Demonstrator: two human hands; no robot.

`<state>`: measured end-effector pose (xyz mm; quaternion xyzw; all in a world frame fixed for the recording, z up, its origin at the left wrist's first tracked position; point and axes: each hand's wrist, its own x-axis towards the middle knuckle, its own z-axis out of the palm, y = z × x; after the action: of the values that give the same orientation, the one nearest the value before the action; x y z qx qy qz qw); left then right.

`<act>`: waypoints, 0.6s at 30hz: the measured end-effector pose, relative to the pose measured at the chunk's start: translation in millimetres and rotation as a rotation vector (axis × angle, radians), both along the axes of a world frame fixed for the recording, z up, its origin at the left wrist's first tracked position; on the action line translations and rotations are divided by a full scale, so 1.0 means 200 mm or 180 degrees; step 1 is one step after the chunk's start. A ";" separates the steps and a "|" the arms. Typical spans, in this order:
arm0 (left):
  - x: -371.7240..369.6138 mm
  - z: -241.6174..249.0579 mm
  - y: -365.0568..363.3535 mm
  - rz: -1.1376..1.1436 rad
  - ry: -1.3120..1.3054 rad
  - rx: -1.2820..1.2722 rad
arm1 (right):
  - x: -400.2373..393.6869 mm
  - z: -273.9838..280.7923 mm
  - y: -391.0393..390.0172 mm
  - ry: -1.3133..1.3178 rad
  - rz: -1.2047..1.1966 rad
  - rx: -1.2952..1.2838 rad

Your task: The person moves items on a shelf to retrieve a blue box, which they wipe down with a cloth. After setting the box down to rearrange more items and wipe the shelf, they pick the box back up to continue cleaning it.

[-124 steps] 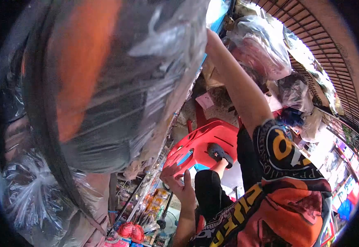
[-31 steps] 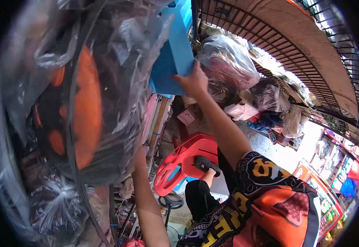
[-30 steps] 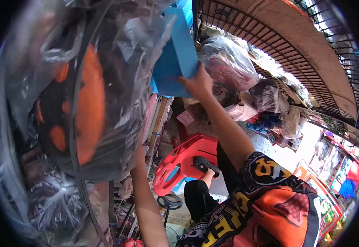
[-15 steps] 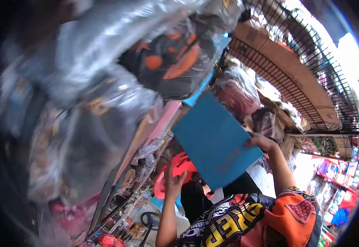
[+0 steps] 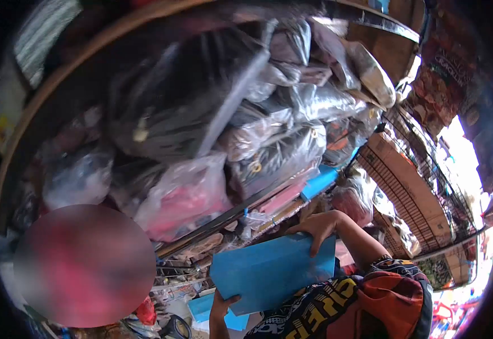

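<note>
Shelf (image 5: 218,221) with plastic-wrapped bags (image 5: 283,155): beyond and above the blue box (image 5: 272,271). Box: held in front of the patterned shirt (image 5: 337,305), between both hands; long axis runs left to right across the body, right end slightly higher. Right hand (image 5: 318,226): on the far long edge, thumb over the face, fingers spread along the edge. Left hand (image 5: 221,306): at the near left corner, thumb on the face; its fingers appear to support the underside, though that side is hidden.
</note>
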<state>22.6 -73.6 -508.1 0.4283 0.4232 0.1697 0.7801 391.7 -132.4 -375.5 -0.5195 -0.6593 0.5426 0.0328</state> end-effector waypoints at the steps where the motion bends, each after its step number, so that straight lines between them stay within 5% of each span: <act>1: -0.06 0.01 0.00 0.0146 -0.0393 0.0020 | -0.05 0.06 0.02 0.0238 0.0045 -0.0069; 5: -0.25 0.12 0.00 0.0250 -0.0534 0.0066 | -0.21 0.25 0.03 0.0704 0.0034 -0.0268; 10: -0.30 0.21 -0.06 0.0813 -0.1024 0.0185 | -0.28 0.45 0.03 0.0158 0.0004 0.0415; 12: -0.33 0.18 -0.08 0.1047 -0.1028 0.0056 | -0.29 0.52 0.00 -0.0589 -0.0775 0.1922; 18: -0.36 0.18 -0.12 0.1890 -0.1838 0.0150 | -0.28 1.30 -0.05 0.0060 -0.1921 0.3560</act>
<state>-48.7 -98.1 -471.6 0.2403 0.2882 0.5101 0.7739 336.5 -141.9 -115.4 -0.5820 -0.6673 0.0876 0.4564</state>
